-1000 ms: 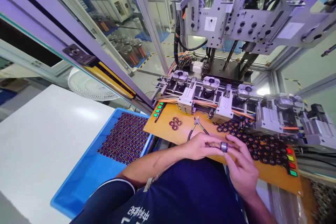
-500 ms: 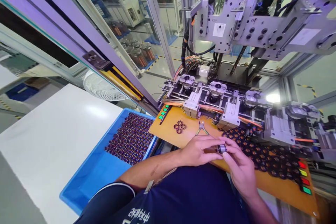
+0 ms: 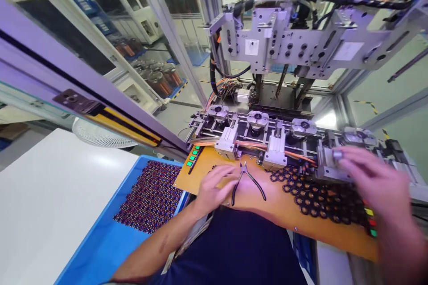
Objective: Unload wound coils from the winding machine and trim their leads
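A small metallic cylinder (image 3: 337, 155) is to the right of the pliers (image 3: 245, 178), blurred, clamped between the fingers of the right hand (image 3: 374, 173) in front of a squared metal block (image 3: 329, 160). The left hand (image 3: 212, 189) is just left of the pliers, thumb and forefinger apart, with a small dark ring (image 3: 213, 168) partly showing beside it; whether they touch cannot be told. The pliers lie open, their 2 dark handles spread toward the person. Right of the pliers, black rings (image 3: 310, 196) with hollow centers crowd the counter (image 3: 267, 209), filling space under the right forearm. Behind the pliers, a machine row (image 3: 257, 120) of silver clamps and orange tubing blocks the far edge, below a drilled metal plate (image 3: 284, 44). Left of the pliers are 4 green buttons (image 3: 193, 156), then a blue plastic tray (image 3: 90, 240) packed with speckled rings (image 3: 150, 196). The counter is smooth and orange; farther left of the pliers are a glossy white table (image 3: 56, 205) and a white fan (image 3: 103, 133). Beyond them, clear panels show copper-colored spools (image 3: 162, 80) on the floor.
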{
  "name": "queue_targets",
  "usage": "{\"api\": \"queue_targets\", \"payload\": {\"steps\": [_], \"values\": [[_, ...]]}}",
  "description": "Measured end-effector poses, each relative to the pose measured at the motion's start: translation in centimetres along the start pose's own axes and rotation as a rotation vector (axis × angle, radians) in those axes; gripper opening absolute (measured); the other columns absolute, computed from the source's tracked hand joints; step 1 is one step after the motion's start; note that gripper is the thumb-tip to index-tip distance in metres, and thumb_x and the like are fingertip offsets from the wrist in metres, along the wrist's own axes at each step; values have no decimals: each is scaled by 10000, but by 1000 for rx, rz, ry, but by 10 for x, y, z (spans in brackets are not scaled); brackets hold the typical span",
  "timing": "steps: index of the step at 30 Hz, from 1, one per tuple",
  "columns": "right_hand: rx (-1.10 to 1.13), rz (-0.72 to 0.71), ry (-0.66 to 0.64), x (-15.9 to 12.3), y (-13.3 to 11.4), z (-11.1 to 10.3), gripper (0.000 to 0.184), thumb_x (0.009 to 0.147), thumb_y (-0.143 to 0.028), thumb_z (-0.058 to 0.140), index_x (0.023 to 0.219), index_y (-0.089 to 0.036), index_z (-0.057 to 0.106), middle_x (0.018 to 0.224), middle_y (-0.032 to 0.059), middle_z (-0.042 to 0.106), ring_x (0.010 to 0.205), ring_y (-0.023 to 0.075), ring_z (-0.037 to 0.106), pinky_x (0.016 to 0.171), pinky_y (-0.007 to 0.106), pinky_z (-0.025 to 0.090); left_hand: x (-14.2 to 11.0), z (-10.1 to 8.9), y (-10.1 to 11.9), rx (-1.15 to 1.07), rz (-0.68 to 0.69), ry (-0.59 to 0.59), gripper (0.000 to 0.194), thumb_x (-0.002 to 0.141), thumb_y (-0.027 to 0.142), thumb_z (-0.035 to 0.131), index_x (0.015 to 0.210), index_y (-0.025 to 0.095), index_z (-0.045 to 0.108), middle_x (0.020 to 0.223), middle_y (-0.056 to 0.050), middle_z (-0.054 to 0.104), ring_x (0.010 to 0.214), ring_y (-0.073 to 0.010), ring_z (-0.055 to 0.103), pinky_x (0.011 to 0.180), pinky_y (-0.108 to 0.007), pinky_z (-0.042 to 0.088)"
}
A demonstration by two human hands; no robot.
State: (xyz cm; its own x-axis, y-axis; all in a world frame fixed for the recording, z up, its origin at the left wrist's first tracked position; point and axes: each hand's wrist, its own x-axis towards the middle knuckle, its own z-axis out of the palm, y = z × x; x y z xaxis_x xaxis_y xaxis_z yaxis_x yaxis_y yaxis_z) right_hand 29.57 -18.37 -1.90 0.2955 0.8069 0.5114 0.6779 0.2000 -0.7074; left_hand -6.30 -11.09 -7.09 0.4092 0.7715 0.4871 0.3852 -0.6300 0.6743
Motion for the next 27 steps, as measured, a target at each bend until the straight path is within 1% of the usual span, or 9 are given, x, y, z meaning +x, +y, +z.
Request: {"api": "queue_targets", "payload": {"steps": [1, 3, 5, 7, 11, 15, 20, 24, 27], "values": [[-181, -67, 33, 17, 16, -18, 160, 834, -378, 702, 866, -229, 749, 982, 46, 740, 934, 207, 696, 1029, 408, 502, -4, -4, -7, 42, -52, 22, 230, 871, 241, 661, 1085, 160, 683, 993, -109, 754, 852, -184, 724, 744, -298, 615], [-310, -24, 63, 46, 45, -47, 256, 859, -431, 660, 852, -188, 738, 981, 93, 736, 917, 221, 694, 1003, 408, 508, -12, -11, -18, 120, -140, 57, 214, 881, 263, 640, 1063, 159, 683, 968, -100, 751, 798, -177, 716, 728, -308, 612], [-389, 12, 34, 66, 67, -65, 255, 885, -396, 636, 825, -167, 731, 1004, 109, 733, 937, 212, 687, 1002, 372, 498, -21, -16, -26, 179, -199, 76, 227, 882, 312, 632, 1045, 162, 683, 962, -98, 749, 746, -172, 710, 718, -322, 612], [-440, 36, -20, 77, 83, -74, 206, 898, -317, 632, 829, -155, 738, 1061, 102, 726, 981, 189, 675, 1024, 322, 474, -30, -20, -33, 215, -234, 78, 256, 876, 367, 629, 1026, 166, 684, 949, -97, 748, 692, -166, 705, 689, -322, 613], [-492, 64, -143, 83, 101, -75, 134, 885, -161, 635, 857, -143, 765, 1101, 68, 726, 1005, 154, 675, 1046, 268, 450, -41, -26, -47, 249, -311, 42, 319, 852, 442, 638, 1019, 174, 688, 925, -88, 749, 673, -166, 707, 647, -303, 616], [-518, 55, -225, 83, 110, -74, 122, 864, -127, 653, 866, -142, 775, 1088, 52, 737, 1031, 169, 673, 1052, 293, 457, -44, -27, -54, 263, -354, 23, 344, 850, 451, 635, 1025, 160, 691, 929, -97, 744, 694, -174, 712, 529, -254, 581], [-562, 19, -301, 87, 115, -76, 125, 860, -134, 655, 856, -133, 780, 1059, 58, 745, 1061, 179, 661, 1052, 309, 456, -42, -23, -55, 302, -312, 12, 314, 856, 431, 631, 1003, 162, 701, 944, -91, 751, 705, -180, 724, 667, -299, 611], [-603, -13, -379, 93, 115, -76, 145, 869, -137, 639, 852, -136, 783, 1046, 43, 750, 1071, 187, 661, 1048, 303, 460, -40, -21, -55, 310, -281, 10, 306, 864, 422, 625, 993, 156, 704, 949, -96, 751, 700, -182, 725, 683, -308, 612], [-643, -33, -401, 92, 112, -77, 167, 858, -115, 635, 932, -151, 781, 1114, 24, 732, 1149, 224, 633, 1069, 343, 460, -39, -21, -55, 312, -271, 17, 302, 863, 420, 628, 979, 154, 709, 935, -94, 756, 685, -180, 721, 693, -312, 613]]}}
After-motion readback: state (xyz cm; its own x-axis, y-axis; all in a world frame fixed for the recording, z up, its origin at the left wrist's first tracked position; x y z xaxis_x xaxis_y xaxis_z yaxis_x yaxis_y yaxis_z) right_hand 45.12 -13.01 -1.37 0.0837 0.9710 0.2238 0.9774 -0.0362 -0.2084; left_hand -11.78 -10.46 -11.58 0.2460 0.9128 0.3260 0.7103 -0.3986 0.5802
